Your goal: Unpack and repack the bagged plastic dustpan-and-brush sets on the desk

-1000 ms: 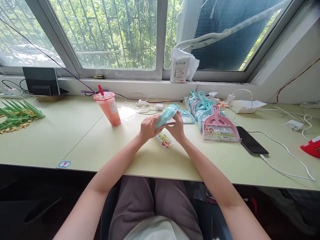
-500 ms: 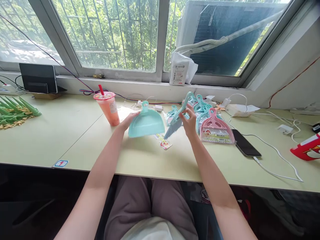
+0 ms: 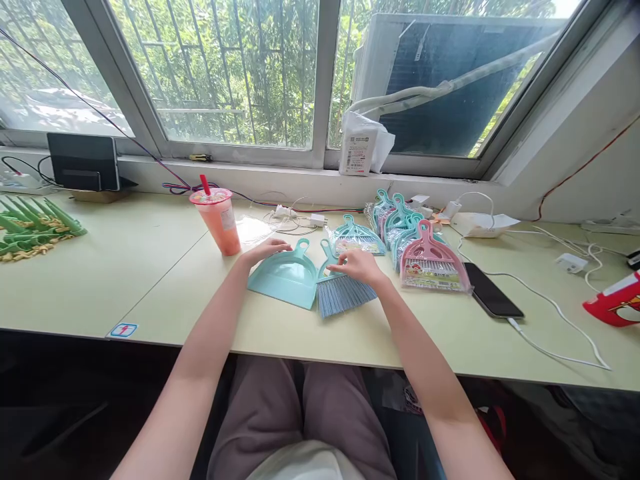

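A mint-green dustpan (image 3: pixel 287 275) rests on the table, its short looped handle pointing away from me. My left hand (image 3: pixel 267 251) grips its upper left rim, with the fingertips near the handle. Just right of it lies a matching hand brush (image 3: pixel 345 293), grey bristles toward me and fanned out, overlapping or touching the dustpan's right edge. My right hand (image 3: pixel 359 265) is closed on the brush's upper body beside its handle, thumb and index finger bent together. Behind it lies a wrapped mint brush-and-dustpan set (image 3: pixel 356 235).
Further wrapped mint sets (image 3: pixel 400 217) and a pink one (image 3: pixel 431 257) are piled at the right. Beside them a phone (image 3: pixel 493 290) trails a white cable (image 3: pixel 565 317). A drink cup (image 3: pixel 220 223) with a red straw stands left of the dustpan. Green plastic pieces (image 3: pixel 37 227) lie far left.
Both hands have come down, setting the dustpan and the brush flat on the table side by side. The brush has turned from edge-on to lying flat. The printed card beneath is now hidden.
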A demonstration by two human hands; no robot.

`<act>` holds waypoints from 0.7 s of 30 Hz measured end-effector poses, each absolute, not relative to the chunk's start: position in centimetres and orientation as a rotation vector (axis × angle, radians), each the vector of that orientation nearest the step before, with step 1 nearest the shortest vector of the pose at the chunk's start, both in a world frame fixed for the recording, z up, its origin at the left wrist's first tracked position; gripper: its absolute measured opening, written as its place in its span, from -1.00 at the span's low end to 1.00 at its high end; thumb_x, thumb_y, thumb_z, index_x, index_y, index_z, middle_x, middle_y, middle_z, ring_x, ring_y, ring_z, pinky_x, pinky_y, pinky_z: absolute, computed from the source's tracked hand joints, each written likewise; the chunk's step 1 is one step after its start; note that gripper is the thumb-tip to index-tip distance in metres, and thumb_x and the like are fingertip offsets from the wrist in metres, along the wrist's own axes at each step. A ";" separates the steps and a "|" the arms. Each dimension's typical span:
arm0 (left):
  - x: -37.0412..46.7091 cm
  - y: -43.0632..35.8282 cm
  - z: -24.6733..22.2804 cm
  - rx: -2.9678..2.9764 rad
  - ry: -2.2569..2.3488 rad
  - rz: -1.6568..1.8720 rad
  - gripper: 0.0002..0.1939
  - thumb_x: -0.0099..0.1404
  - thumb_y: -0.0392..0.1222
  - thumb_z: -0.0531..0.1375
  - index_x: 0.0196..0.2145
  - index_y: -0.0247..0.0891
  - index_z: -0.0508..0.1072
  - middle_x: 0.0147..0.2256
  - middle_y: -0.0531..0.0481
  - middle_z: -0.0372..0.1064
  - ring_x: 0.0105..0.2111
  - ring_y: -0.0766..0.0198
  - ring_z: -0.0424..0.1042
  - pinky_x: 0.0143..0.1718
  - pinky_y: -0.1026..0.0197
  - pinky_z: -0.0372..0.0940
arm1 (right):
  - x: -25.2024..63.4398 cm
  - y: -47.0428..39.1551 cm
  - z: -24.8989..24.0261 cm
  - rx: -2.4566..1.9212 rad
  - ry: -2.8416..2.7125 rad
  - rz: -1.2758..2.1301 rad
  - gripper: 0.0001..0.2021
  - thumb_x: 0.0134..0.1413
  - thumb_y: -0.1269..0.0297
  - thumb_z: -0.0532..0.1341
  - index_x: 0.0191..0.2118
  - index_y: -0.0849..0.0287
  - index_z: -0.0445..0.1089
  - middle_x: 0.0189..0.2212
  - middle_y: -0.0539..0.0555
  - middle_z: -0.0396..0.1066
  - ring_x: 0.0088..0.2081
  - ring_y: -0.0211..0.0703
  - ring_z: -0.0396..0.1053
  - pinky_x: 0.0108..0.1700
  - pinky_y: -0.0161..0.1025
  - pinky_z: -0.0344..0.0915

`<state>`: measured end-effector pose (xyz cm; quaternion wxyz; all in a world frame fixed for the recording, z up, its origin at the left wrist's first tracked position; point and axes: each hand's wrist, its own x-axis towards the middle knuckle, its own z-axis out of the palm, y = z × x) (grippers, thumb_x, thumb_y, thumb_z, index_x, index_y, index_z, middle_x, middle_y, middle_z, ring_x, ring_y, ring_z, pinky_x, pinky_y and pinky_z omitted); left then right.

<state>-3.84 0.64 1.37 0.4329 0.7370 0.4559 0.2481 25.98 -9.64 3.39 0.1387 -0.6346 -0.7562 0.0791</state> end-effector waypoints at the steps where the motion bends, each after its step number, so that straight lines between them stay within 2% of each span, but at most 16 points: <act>1: -3.8 0.8 1.3 1.825 1.125 0.634 -0.49 0.09 0.29 0.31 -0.24 -0.20 0.64 -0.17 -0.11 0.57 -0.16 0.10 0.47 -0.21 0.20 0.32 | 26.1 -9.6 3.4 -1.833 -2.202 0.272 -0.53 0.12 -0.21 0.27 -0.48 0.12 0.55 -0.50 0.08 0.46 -0.35 -0.07 0.42 -0.37 -0.24 0.08; 4: -3.9 1.1 1.1 1.808 1.120 0.679 -0.48 0.09 0.30 0.31 -0.23 -0.21 0.63 -0.12 -0.14 0.56 -0.15 0.12 0.47 -0.21 0.21 0.32 | 26.6 -9.6 3.5 -1.759 -2.208 0.388 -0.50 0.13 -0.27 0.23 -0.42 0.10 0.58 -0.48 0.07 0.50 -0.33 -0.07 0.45 -0.35 -0.24 0.14; 8: -3.9 1.1 1.0 1.862 1.118 0.610 -0.44 0.12 0.33 0.28 -0.17 -0.20 0.61 -0.07 -0.13 0.54 -0.07 0.07 0.46 -0.16 0.19 0.32 | 26.5 -9.5 3.2 -1.756 -2.155 0.345 -0.68 0.17 -0.10 0.29 -0.28 0.04 0.62 -0.28 0.07 0.58 -0.18 -0.03 0.49 -0.28 -0.24 0.21; 11: -3.7 1.2 0.8 1.946 1.126 0.574 -0.42 0.07 0.31 0.32 -0.13 -0.18 0.61 -0.07 -0.12 0.53 -0.10 0.07 0.45 -0.15 0.18 0.32 | 26.5 -9.4 3.0 -1.794 -2.128 0.319 -0.74 0.20 0.00 0.30 -0.30 0.06 0.62 -0.28 0.08 0.59 -0.17 -0.02 0.51 -0.26 -0.22 0.24; 15: -3.6 1.9 0.2 2.074 1.152 0.598 -0.50 -0.11 0.23 0.41 -0.31 -0.19 0.62 -0.19 -0.10 0.52 -0.20 0.08 0.43 -0.20 0.16 0.32 | 27.0 -9.2 3.1 -1.797 -2.115 0.378 -0.82 0.14 0.12 0.36 -0.39 0.09 0.59 -0.24 0.06 0.61 -0.18 -0.04 0.52 -0.23 -0.21 0.26; 18: -4.0 2.5 -0.1 2.082 1.201 0.616 -0.57 -0.13 0.17 0.42 -0.38 -0.18 0.61 -0.26 -0.08 0.51 -0.23 0.08 0.43 -0.23 0.16 0.31 | 27.4 -9.1 3.2 -1.792 -2.122 0.441 -0.89 0.06 0.19 0.40 -0.37 0.09 0.55 -0.25 0.01 0.61 -0.18 -0.08 0.52 -0.25 -0.23 0.23; 21: -4.7 2.7 0.0 2.058 1.250 0.605 -0.60 -0.12 0.13 0.42 -0.38 -0.19 0.61 -0.29 -0.08 0.51 -0.24 0.08 0.44 -0.25 0.16 0.30 | 27.9 -9.1 3.3 -1.774 -2.147 0.469 -0.87 0.00 0.27 0.41 -0.31 0.10 0.48 -0.24 -0.01 0.61 -0.18 -0.10 0.52 -0.29 -0.25 0.18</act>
